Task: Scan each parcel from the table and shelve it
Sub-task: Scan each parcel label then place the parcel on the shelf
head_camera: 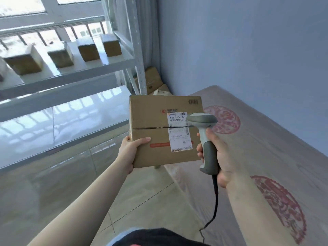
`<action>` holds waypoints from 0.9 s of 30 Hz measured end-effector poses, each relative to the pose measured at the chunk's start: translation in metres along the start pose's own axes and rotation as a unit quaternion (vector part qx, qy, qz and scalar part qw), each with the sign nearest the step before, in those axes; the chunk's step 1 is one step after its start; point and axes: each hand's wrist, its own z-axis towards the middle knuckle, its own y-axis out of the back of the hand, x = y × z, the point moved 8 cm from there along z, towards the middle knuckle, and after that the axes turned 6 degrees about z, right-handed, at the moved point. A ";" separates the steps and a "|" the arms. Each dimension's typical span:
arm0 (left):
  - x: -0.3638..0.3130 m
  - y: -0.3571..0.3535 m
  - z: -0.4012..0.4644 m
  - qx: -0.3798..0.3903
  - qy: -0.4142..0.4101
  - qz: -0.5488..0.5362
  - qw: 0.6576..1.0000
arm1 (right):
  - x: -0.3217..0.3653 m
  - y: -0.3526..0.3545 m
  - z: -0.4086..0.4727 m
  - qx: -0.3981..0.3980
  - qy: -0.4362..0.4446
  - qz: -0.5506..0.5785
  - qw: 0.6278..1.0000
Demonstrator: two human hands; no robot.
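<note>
A brown cardboard parcel (152,128) with a white shipping label (179,132) is held up in mid-air, its labelled face toward me. My left hand (130,151) grips its lower left corner, thumb across the front. My right hand (219,157) grips the handle of a grey and white barcode scanner (204,125), whose head sits just right of the label, pointing at it. The scanner's black cable (215,201) hangs down toward my lap.
A white metal shelf rack (74,70) stands at left, with several small brown boxes (88,48) on its upper shelf. A table with a cloth bearing red round patterns (266,157) fills the right side. More cardboard boxes (152,77) sit in the corner by the blue wall.
</note>
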 end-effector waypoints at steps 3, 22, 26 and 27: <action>0.003 0.062 -0.005 -0.040 0.004 -0.033 0.999 | -0.016 -0.050 0.006 0.034 -0.005 -0.012 0.999; -0.045 0.533 -0.078 -0.247 -0.072 -0.190 0.947 | -0.126 -0.469 -0.031 0.282 -0.036 -0.150 0.947; -0.058 0.594 -0.099 -0.288 -0.092 -0.210 0.930 | -0.134 -0.548 -0.043 0.337 -0.031 -0.164 0.927; -0.061 0.607 -0.103 -0.297 -0.095 -0.214 0.926 | -0.135 -0.566 -0.046 0.349 -0.032 -0.169 0.921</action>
